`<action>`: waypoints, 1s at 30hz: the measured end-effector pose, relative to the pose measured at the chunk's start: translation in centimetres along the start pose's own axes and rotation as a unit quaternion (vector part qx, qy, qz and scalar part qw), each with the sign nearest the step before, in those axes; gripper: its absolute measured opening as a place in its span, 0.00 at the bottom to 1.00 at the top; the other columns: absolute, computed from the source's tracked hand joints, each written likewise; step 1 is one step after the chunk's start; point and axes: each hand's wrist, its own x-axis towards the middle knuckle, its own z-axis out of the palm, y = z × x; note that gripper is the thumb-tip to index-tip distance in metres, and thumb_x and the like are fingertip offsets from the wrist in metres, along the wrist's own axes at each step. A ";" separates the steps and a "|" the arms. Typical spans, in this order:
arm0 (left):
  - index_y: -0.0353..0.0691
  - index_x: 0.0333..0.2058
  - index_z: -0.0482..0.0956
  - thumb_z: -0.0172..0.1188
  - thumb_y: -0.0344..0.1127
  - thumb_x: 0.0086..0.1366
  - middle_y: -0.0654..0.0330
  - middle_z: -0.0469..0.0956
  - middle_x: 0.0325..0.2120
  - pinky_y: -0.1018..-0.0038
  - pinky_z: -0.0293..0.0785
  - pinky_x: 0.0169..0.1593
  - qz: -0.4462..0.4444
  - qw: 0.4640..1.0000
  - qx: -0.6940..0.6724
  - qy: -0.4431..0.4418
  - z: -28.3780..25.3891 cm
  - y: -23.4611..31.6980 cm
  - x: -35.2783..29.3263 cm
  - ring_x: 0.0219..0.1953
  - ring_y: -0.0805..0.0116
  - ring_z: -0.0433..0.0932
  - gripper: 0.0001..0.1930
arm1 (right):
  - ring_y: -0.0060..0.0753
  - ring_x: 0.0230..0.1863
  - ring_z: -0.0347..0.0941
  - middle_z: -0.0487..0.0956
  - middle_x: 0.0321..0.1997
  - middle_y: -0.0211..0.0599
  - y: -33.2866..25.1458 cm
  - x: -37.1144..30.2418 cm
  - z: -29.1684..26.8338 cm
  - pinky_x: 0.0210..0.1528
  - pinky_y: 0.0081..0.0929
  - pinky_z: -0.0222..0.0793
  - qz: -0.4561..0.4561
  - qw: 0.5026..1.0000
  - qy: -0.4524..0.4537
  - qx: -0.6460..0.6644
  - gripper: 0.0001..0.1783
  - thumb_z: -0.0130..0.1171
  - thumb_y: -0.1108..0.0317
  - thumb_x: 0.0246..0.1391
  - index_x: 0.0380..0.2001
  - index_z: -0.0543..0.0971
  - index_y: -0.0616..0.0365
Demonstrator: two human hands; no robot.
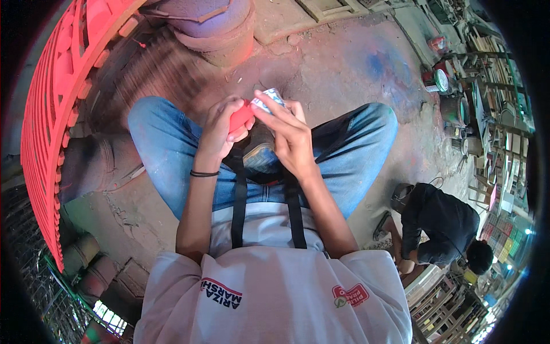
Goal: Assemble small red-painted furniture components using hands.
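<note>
My left hand [216, 131] is closed round a small, smooth red piece [240, 118], its fingers curled under and the thumb along the top. Close beside it, my right hand [293, 135] holds a small white-and-blue patterned piece [275, 95] between its fingers. That piece is folded or flat, and its exact kind does not show. It sits right by the red piece; whether the two touch I cannot tell. Both hands are over my lap, between my bent knees in blue jeans [163, 152].
A large bright red slatted frame [67, 86] curves along the left. Big paint-stained drums [215, 34] stand ahead. On the right are paint cans [440, 80], a dark bucket [455, 110] and stacked wood [490, 46]. Another person in dark clothes [438, 221] bends over at the lower right.
</note>
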 end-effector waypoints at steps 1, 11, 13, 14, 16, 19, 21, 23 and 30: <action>0.37 0.33 0.70 0.49 0.35 0.67 0.52 0.73 0.21 0.84 0.51 0.12 -0.002 1.000 -0.001 0.000 0.0 0.0 0.0 0.09 0.80 0.57 0.08 | 0.43 0.44 0.68 0.74 0.59 0.35 0.0 -0.1 0.2 0.52 0.31 0.65 0.002 1.000 -0.001 -0.001 0.28 0.49 0.85 0.42 0.47 0.81 0.54; 0.36 0.33 0.71 0.49 0.36 0.67 0.53 0.73 0.20 0.84 0.51 0.12 -0.013 0.999 0.038 0.011 0.2 0.4 0.0 0.08 0.81 0.56 0.09 | 0.44 0.45 0.69 0.75 0.59 0.33 1.5 -0.3 0.7 0.53 0.31 0.65 0.054 0.998 -0.026 -0.031 0.29 0.49 0.86 0.39 0.47 0.81 0.54; 0.35 0.33 0.71 0.49 0.36 0.67 0.53 0.73 0.20 0.84 0.51 0.12 -0.013 0.999 0.044 0.011 0.1 0.4 0.0 0.08 0.81 0.56 0.09 | 0.44 0.45 0.69 0.75 0.59 0.33 1.4 -0.4 0.5 0.52 0.30 0.65 0.069 0.997 -0.019 -0.030 0.30 0.48 0.86 0.39 0.47 0.81 0.53; 0.35 0.33 0.71 0.49 0.35 0.67 0.53 0.73 0.19 0.84 0.51 0.12 -0.007 0.999 0.049 0.013 0.0 0.3 -0.1 0.08 0.81 0.56 0.09 | 0.44 0.44 0.69 0.75 0.59 0.33 0.9 -0.3 0.4 0.52 0.30 0.65 0.036 0.999 -0.018 -0.016 0.30 0.48 0.87 0.39 0.47 0.81 0.53; 0.35 0.33 0.71 0.49 0.35 0.67 0.53 0.73 0.19 0.84 0.51 0.12 -0.003 0.998 0.054 0.015 0.0 0.2 -0.1 0.08 0.81 0.56 0.09 | 0.44 0.44 0.69 0.75 0.59 0.34 0.7 -0.2 0.8 0.53 0.31 0.64 0.003 1.000 -0.018 0.000 0.30 0.47 0.87 0.39 0.47 0.81 0.53; 0.39 0.33 0.69 0.49 0.37 0.67 0.54 0.73 0.20 0.85 0.50 0.11 -0.002 0.994 0.106 0.017 0.4 0.3 0.0 0.08 0.83 0.55 0.08 | 0.44 0.47 0.70 0.75 0.58 0.36 1.6 -0.2 0.3 0.54 0.32 0.63 0.075 0.997 -0.029 -0.012 0.28 0.48 0.86 0.41 0.47 0.81 0.55; 0.39 0.33 0.69 0.49 0.36 0.67 0.54 0.73 0.20 0.85 0.50 0.12 -0.008 0.995 0.099 0.027 0.5 0.3 -0.1 0.08 0.83 0.55 0.08 | 0.45 0.47 0.71 0.75 0.58 0.38 1.2 0.0 0.1 0.54 0.32 0.63 0.059 0.998 -0.030 -0.011 0.28 0.47 0.86 0.41 0.46 0.81 0.55; 0.38 0.32 0.71 0.49 0.36 0.67 0.55 0.73 0.19 0.85 0.51 0.12 -0.008 0.995 0.102 0.023 0.5 0.3 0.0 0.09 0.82 0.57 0.08 | 0.40 0.41 0.68 0.75 0.59 0.34 0.7 -0.2 0.3 0.52 0.28 0.64 0.016 0.999 -0.031 -0.004 0.29 0.46 0.87 0.43 0.48 0.81 0.53; 0.39 0.32 0.71 0.47 0.35 0.68 0.56 0.73 0.19 0.85 0.52 0.13 0.024 0.986 0.163 0.034 0.4 -0.2 0.1 0.10 0.83 0.58 0.08 | 0.41 0.40 0.68 0.75 0.59 0.36 1.5 -0.2 0.4 0.51 0.29 0.64 0.042 0.998 -0.034 0.015 0.28 0.47 0.86 0.41 0.46 0.81 0.54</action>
